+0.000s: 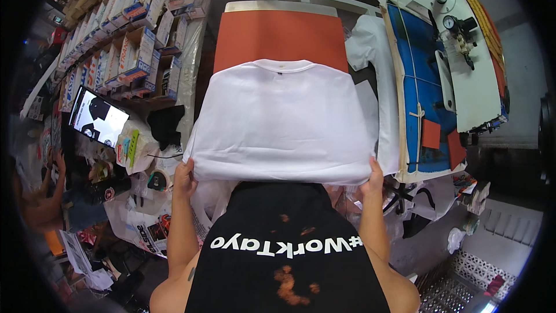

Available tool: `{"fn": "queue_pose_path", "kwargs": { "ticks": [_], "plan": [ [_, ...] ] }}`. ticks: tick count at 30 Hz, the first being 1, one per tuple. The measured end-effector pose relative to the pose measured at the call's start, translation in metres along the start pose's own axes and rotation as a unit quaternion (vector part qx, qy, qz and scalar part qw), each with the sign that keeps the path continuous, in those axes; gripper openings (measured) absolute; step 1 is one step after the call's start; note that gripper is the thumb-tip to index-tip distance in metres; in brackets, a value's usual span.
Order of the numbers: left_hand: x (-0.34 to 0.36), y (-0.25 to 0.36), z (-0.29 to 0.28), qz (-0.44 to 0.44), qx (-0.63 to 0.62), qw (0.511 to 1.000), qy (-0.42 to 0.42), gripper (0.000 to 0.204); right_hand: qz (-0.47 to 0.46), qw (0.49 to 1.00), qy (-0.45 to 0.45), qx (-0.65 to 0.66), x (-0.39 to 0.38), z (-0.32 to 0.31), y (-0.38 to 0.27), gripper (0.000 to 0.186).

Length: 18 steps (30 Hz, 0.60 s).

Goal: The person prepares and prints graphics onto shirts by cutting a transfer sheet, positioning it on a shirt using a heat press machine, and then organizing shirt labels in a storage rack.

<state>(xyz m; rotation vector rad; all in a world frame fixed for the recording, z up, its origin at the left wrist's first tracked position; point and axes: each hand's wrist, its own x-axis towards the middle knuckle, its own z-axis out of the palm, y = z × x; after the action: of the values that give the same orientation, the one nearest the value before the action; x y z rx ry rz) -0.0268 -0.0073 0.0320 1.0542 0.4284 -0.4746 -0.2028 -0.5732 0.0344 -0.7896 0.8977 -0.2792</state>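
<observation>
A white T-shirt (284,119) lies spread over a flat orange-red pad (281,35), its neckline toward the far end and its near edge hanging by my body. My left hand (185,178) pinches the shirt's near left corner. At the near right corner, my right hand (372,179) is closed on the same edge. Between the two hands the cloth is drawn fairly straight, with a few soft creases. The shirt hides the near part of the pad.
On the right stand another white garment (379,64) and a blue-topped press bed (425,87) beneath a pale machine arm with a pressure gauge (448,22). Stacked cardboard boxes (136,52), a lit screen (98,117) and a black cloth (166,126) crowd the left. Another person's arm (49,182) shows far left.
</observation>
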Motion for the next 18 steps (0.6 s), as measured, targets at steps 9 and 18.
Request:
{"fn": "queue_pose_path", "kwargs": {
  "ticks": [9,18],
  "plan": [
    [0.020,-0.018,-0.018,-0.029,-0.070,0.995,0.058,0.030,-0.443,0.709,0.026,-0.549,-0.049,0.077,-0.046,0.009],
    [0.054,-0.009,-0.042,0.023,0.323,0.927,0.191,0.019,-0.287,0.575,0.359,-0.676,-0.018,0.052,-0.203,0.063]
  ]
}}
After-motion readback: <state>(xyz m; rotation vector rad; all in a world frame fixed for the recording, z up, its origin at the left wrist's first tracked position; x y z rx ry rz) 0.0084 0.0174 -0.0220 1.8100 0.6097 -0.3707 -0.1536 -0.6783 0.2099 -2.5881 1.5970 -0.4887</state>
